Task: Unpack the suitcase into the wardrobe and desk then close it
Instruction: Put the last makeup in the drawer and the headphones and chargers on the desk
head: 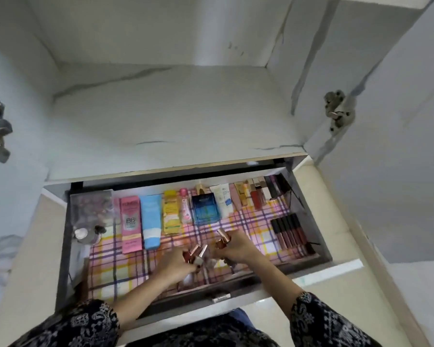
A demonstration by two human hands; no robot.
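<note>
Two hands are in the open drawer (pixel 62 246), I see: L hand (pixel 176 262) curled round small rose-capped bottles (pixel 197 252), R hand (pixel 238 249) gripping another bottle (pixel 223 236), cap up. Row of tubes (pixel 150 221) etc. lies beyond both hands; lip-gloss set (pixel 290 231) to R hand's right.

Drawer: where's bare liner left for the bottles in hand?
Largest bare patch: front-left plaid liner, below the BB cream box, left of the left hand. Smaller one between right hand and lip gloss row. Back row is packed edge to edge.
</note>
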